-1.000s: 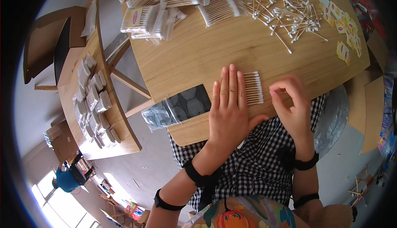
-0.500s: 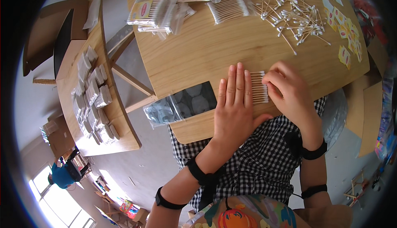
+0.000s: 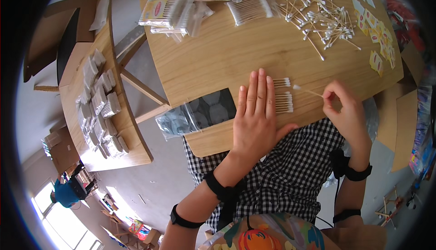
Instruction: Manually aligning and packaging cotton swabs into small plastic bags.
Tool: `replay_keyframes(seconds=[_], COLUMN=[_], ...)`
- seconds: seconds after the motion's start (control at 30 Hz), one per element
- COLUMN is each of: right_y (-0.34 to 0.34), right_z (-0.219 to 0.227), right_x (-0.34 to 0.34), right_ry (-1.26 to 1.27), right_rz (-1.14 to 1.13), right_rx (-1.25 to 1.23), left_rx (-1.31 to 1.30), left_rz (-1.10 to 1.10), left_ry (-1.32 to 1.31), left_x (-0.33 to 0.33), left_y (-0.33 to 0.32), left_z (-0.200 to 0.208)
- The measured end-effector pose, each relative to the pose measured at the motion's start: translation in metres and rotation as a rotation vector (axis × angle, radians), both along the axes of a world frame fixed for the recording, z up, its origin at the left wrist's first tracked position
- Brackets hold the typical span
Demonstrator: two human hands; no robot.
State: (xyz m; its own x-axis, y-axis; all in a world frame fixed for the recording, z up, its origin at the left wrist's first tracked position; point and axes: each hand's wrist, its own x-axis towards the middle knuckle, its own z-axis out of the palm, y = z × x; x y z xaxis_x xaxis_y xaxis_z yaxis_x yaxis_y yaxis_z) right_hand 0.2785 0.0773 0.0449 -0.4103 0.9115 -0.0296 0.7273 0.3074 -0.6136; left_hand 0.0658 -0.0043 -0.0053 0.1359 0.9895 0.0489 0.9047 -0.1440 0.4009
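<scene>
My left hand (image 3: 256, 109) lies flat over a row of cotton swabs (image 3: 284, 102), fingers stretched together and thumb out to the side. The white tips of the row stick out past its right edge, with a gap splitting them into two groups. To the right, my right hand (image 3: 347, 109) pinches one cotton swab (image 3: 309, 91) near one end; its other fluffy tip points left at the gap. Left of my left hand is a dark pad (image 3: 213, 109) with a round pattern, partly under a clear plastic bag (image 3: 175, 121).
Loose cotton swabs (image 3: 324, 23) are heaped at the far right, near small yellow-and-white cards (image 3: 381, 36). Bagged swabs (image 3: 170, 14) are stacked at the far left. More packs (image 3: 102, 107) cover a second table, beside an open carton (image 3: 79, 41). A person (image 3: 67, 193) is in the background.
My right hand has drawn one swab out of the row and moved right with it, leaving a gap. My left hand stays flat in place.
</scene>
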Motion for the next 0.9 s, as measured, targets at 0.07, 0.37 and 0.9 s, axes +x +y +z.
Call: replay_keyframes(seconds=[0.07,0.37,0.9], right_y=[-0.011,-0.046,-0.009], right_z=[0.003,0.02,-0.017], right_x=[0.021,0.171,-0.044], right_ry=[0.098,-0.155,0.107], right_rz=[-0.133,-0.551,0.159], right_rx=[-0.077,-0.041,0.178], left_rx=[0.002,0.066,0.006], left_rz=[0.0,-0.002,-0.032], left_ry=[-0.001,0.002,0.086], left_x=[0.0,-0.001,0.003], left_y=[0.0,-0.006,-0.002], left_z=[0.0,-0.003,0.002])
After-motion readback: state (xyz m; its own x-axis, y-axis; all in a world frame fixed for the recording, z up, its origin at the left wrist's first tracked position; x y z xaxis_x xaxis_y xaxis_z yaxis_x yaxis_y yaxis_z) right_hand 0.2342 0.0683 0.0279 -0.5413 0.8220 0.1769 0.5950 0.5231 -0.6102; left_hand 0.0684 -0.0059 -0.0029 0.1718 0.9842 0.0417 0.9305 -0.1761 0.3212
